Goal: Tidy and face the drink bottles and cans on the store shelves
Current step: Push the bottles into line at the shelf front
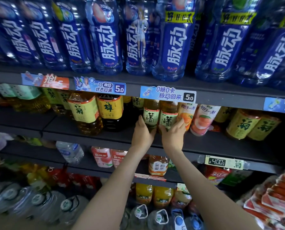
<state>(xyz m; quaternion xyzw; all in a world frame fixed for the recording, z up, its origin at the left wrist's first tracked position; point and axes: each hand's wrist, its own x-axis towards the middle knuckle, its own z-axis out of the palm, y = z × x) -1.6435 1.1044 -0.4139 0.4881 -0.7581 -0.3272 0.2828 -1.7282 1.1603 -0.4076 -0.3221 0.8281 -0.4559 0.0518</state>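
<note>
Two jasmine tea bottles with green-and-white labels stand side by side on the middle dark shelf (221,143). My left hand (142,132) grips the base of the left tea bottle (150,116). My right hand (173,135) grips the base of the right tea bottle (168,118), fingers reaching up its right side. Both labels face forward. Just right of them stand two fruit drink bottles (202,120) with orange and peach pictures.
Large blue-labelled bottles (173,44) fill the top shelf. Yellow-labelled tea bottles (84,112) stand left, and more (242,125) right on the middle shelf. Lower shelves hold a jasmine honey tea bottle (158,166), pink bottles, a water bottle (70,151) and orange drinks. Packaged sausages (274,195) at lower right.
</note>
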